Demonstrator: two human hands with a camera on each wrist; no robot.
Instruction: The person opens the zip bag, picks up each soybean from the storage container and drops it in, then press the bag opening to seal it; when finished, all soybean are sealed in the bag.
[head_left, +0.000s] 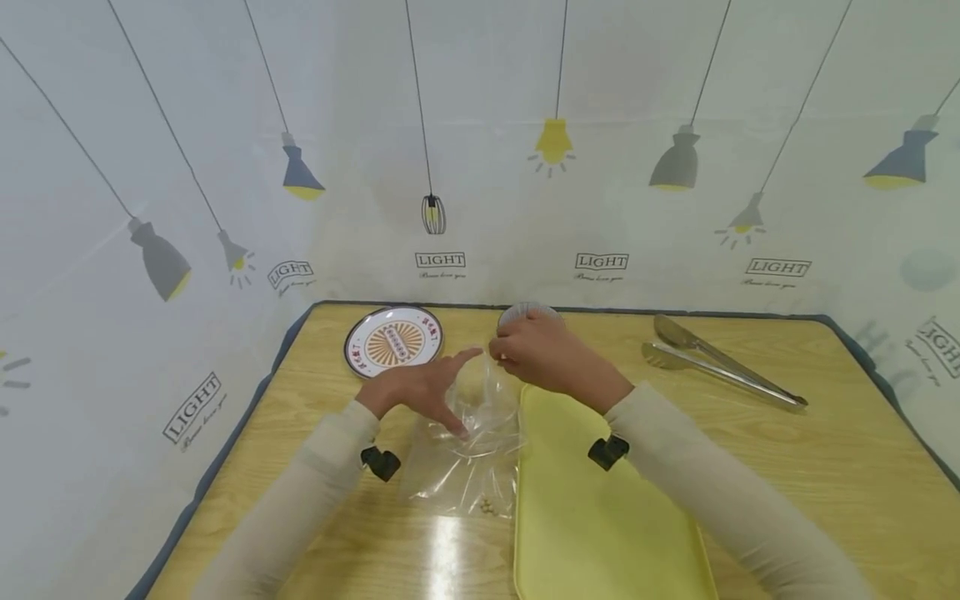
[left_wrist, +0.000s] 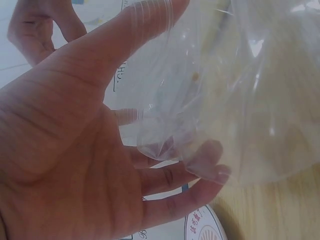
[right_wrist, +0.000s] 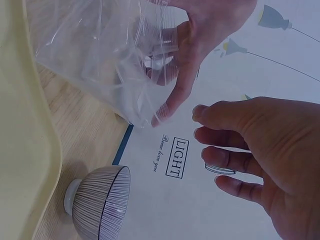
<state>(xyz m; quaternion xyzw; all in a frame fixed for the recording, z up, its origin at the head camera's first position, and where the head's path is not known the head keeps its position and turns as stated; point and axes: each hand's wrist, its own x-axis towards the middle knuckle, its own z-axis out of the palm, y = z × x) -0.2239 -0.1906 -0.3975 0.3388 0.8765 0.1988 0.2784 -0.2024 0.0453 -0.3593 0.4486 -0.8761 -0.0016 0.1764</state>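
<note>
A clear plastic bag (head_left: 465, 475) hangs from my left hand (head_left: 427, 387) above the table. The thumb and fingers are spread inside the bag's mouth, and its rim is stretched over the thumb (left_wrist: 145, 22) in the left wrist view. Several small pale pieces (head_left: 487, 506) show at the bottom of the bag. My right hand (head_left: 543, 350) is raised just right of the bag's mouth, apart from it. In the right wrist view, its fingers (right_wrist: 230, 157) are loosely bent, with nothing visible between them.
A ribbed bowl (right_wrist: 100, 202) stands at the back, partly hidden behind my right hand in the head view. The printed plate (head_left: 393, 337) lies back left. Metal tongs (head_left: 723, 367) lie at the right. A yellow tray (head_left: 600, 517) is beneath my right arm.
</note>
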